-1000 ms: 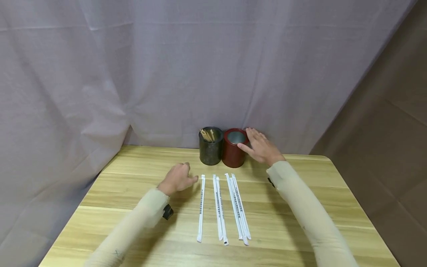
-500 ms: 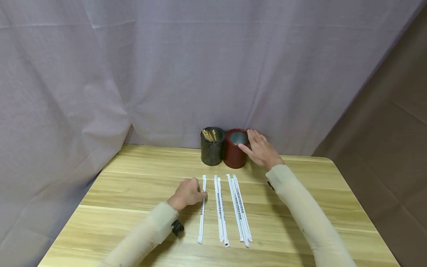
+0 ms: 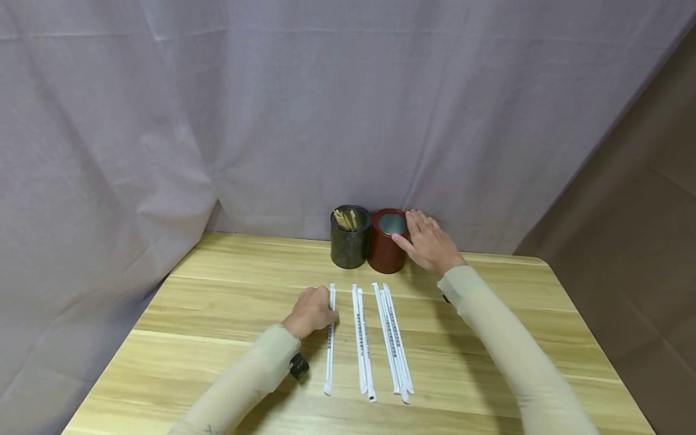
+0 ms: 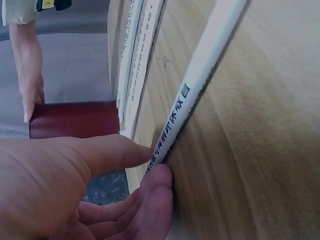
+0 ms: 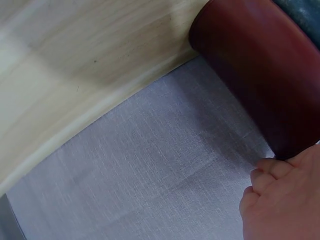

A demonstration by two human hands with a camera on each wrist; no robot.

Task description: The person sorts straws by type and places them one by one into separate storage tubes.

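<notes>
Left hand: the left hand [image 3: 311, 312] rested on the light wooden table [image 3: 217, 302], thumb and fingertips [image 4: 160, 182] pinching the upper part of the leftmost white paper-wrapped straw [image 3: 329, 338].
Pinched straw: it lay flat on the table, running lengthwise away from the person, touching the hand's right edge; most of its length stretched back toward the person.
Other straws: more white paper-wrapped straws [image 3: 391, 338] lay parallel just to the right, apart from the hand.
Right hand: the right hand [image 3: 429, 243] lay with relaxed fingers against the right side and rim of the dark red cylindrical holder [image 3: 387, 249], not closed round it.
Black holder: a black cylindrical holder [image 3: 350, 238] with wooden sticks stood touching the red one's left side.
Backdrop: a grey cloth curtain [image 3: 272, 121] hung behind.
</notes>
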